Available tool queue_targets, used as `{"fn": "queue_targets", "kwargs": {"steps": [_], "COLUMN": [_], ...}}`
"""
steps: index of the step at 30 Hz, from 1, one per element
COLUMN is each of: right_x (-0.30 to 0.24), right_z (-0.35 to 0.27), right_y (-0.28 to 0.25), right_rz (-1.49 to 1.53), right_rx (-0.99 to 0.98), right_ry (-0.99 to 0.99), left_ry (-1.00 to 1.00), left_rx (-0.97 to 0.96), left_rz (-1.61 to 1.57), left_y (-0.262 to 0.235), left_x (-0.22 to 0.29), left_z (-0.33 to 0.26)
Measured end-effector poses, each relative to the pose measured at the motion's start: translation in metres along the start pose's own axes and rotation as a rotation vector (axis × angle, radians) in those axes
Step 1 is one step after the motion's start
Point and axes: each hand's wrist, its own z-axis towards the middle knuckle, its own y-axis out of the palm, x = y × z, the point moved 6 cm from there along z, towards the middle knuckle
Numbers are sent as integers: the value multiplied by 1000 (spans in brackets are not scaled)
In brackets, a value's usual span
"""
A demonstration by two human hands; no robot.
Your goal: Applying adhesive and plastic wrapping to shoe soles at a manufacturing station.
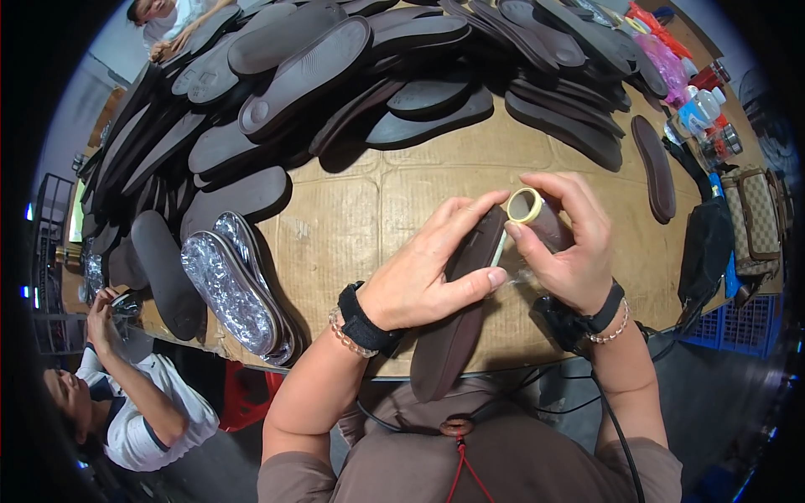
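Note:
My left hand [411, 285] grips a dark brown shoe sole [444, 356], thumb on one side and fingers on the other. The sole stands tilted on its edge, its lower end over the table edge towards me. Whether it is one sole or a pair pressed together, I cannot tell. My right hand [583, 243] is closed around a roll of clear film [549, 228] with a pale yellow core, right against the sole's far end. A little shiny film seems to show below the roll. Beside my left forearm lie film-wrapped soles [231, 293].
Dark soles [306, 75] are heaped across the back and left of the cardboard-covered table [335, 218]. A single sole [654, 168] lies at right, near bottles [700, 113], a black bag [706, 243] and a checked bag [753, 218]. Co-workers sit at left [142, 402] and far left [180, 21].

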Motion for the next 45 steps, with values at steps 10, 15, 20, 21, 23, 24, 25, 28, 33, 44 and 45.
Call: {"fn": "queue_targets", "kwargs": {"steps": [10,15,20,21,23,24,25,28,33,44,45], "right_x": [-2,-32,-59,-61,-64,-65,-67,-72,-78,-98,-99], "right_z": [9,25,38,37,31,31,30,27,23,19,18], "right_y": [4,-21,-37,-41,-46,-45,-46,-49,-49,-54,-53], "right_rz": [178,253,197,168,114,117,86,47,21,0,-16], "right_rx": [-170,-219,-96,-8,107,107,139,169,175,106,86], "right_ry": [110,14,-123,-153,-181,-182,-191,-190,-197,-215,-209], "left_ry": [-24,123,254,290,305,318,338,374,380,572,571], "left_rx": [147,206,267,284,293,302,313,298,289,210,211], "left_rz": [-109,-35,44,65,88,111,104,147,132,119,117], "left_y": [-10,-25,-31,-31,-28,-27,-26,-25,-22,-23,-23], "left_x": [9,51,67,72,80,84,84,88,89,100,97], "left_z": [6,8,3,1,-4,-6,-7,-9,-14,-21,-23]}}
